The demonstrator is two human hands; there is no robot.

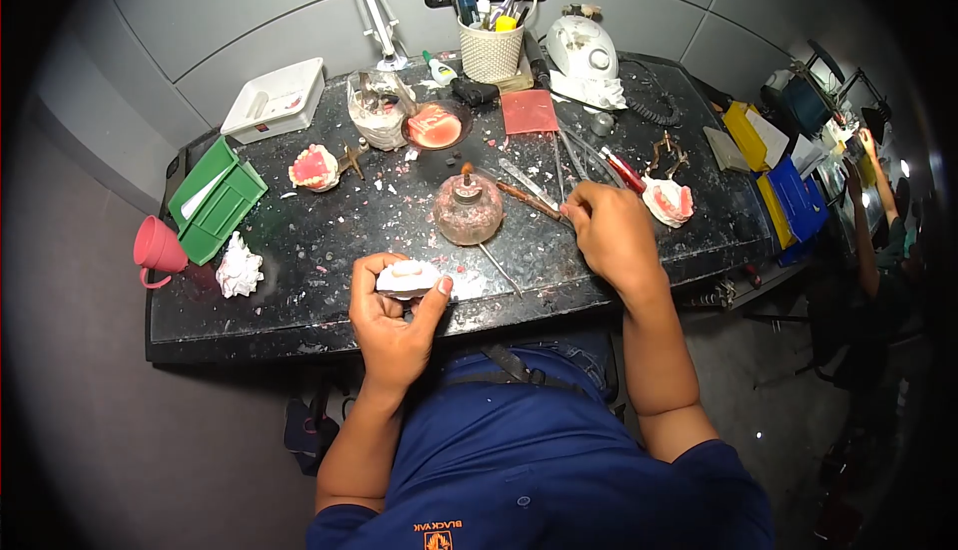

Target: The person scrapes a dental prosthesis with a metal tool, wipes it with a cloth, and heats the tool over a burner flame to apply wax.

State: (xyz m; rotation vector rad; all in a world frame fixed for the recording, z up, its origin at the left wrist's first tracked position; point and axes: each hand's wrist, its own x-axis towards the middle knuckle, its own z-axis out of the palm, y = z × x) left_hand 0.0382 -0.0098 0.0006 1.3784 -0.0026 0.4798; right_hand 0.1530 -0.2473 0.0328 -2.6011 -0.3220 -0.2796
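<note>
Gripping left hand [389, 322]: thumb and fingers around a white cast [407, 276], near the bench's [299, 285] front edge.
Right hand [617, 233]: fingertips drawn together at a brown tool's [529, 201] end; hold cannot be told.
Glass burner [467, 213]: between both hands, a strip of bench before it.

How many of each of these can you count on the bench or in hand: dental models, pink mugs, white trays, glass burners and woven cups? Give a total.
Dental models: 3 (the held one, the left one, the right one)
Pink mug: 1
White tray: 1
Glass burner: 1
Woven cup: 1
Total: 7
</note>
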